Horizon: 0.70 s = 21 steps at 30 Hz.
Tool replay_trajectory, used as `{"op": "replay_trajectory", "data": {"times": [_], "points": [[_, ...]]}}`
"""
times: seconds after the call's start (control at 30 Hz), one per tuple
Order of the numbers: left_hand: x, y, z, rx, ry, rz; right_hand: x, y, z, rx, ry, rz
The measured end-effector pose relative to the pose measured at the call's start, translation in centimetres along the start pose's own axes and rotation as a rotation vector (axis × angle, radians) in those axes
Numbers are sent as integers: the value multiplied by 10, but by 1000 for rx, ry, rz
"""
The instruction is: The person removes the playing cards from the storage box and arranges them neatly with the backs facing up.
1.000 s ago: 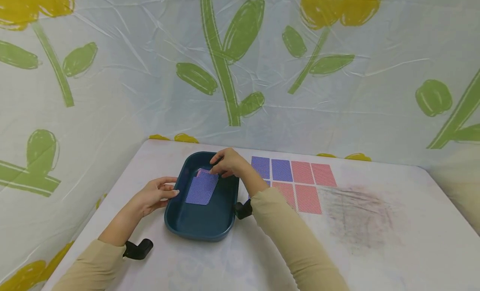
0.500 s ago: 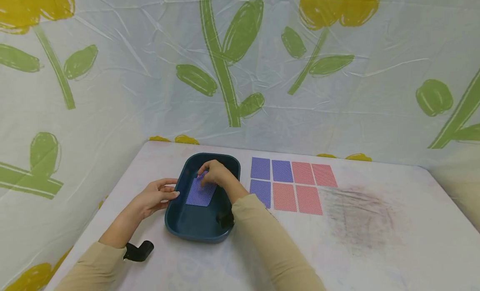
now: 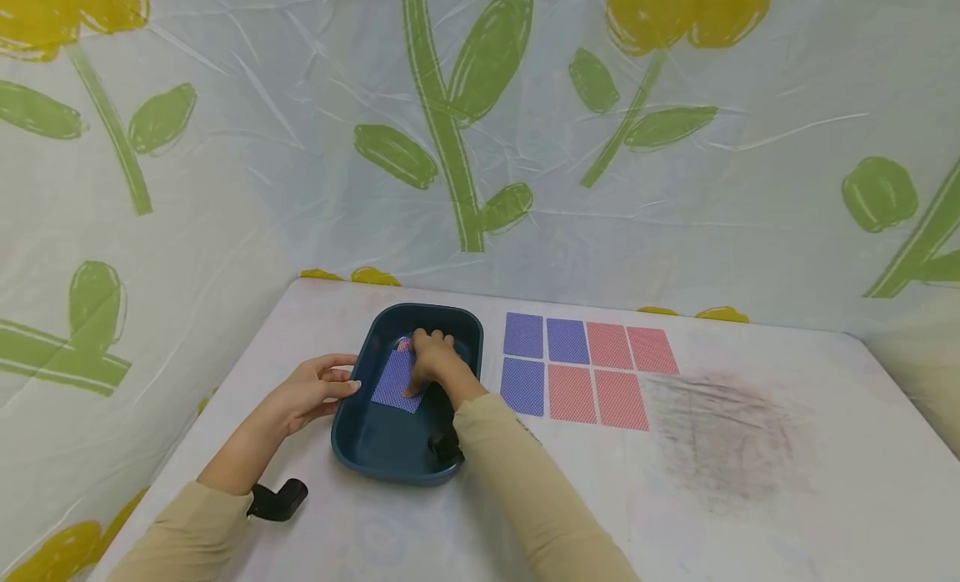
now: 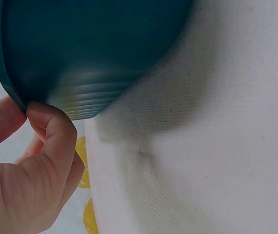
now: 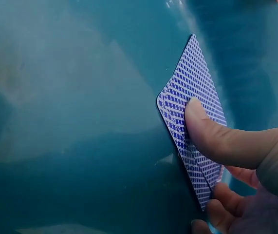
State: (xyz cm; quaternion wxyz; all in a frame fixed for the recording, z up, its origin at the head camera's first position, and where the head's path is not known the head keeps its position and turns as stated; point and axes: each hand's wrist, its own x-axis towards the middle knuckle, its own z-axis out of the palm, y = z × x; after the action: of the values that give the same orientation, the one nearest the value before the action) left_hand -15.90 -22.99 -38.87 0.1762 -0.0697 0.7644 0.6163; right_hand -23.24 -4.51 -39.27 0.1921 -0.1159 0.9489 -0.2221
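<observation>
Blue-backed playing cards [image 5: 194, 85] are pinched at one edge by the right-hand grip [image 3: 437, 361], thumb on top, fingers curled at the side. The cards lie inside a teal tray [image 3: 390, 453], a red-patterned card [image 3: 404, 344] partly exposed beyond them. The tray's left rim is clamped by the left-hand grip [image 3: 315, 390]. Right of the tray, three blue-backed cards [image 3: 522, 386] and four red-backed cards [image 3: 572, 392] are laid in two rows on the tabletop [image 3: 840, 465].
</observation>
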Motion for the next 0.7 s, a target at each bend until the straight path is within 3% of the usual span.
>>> {"op": "replay_trajectory", "data": {"times": [0.17,0.33,0.57,0.7], "points": [[-1,1,0,4,-3,-4,2,1,0,6,18,31],[-2,2,1,6,-6,-9,4,2,0,-8,112,68],[-3,2,2,15,6,-21,7,2,0,33,186,56],[-3,2,2,17,10,-21,7,1,0,110,223,16]]}}
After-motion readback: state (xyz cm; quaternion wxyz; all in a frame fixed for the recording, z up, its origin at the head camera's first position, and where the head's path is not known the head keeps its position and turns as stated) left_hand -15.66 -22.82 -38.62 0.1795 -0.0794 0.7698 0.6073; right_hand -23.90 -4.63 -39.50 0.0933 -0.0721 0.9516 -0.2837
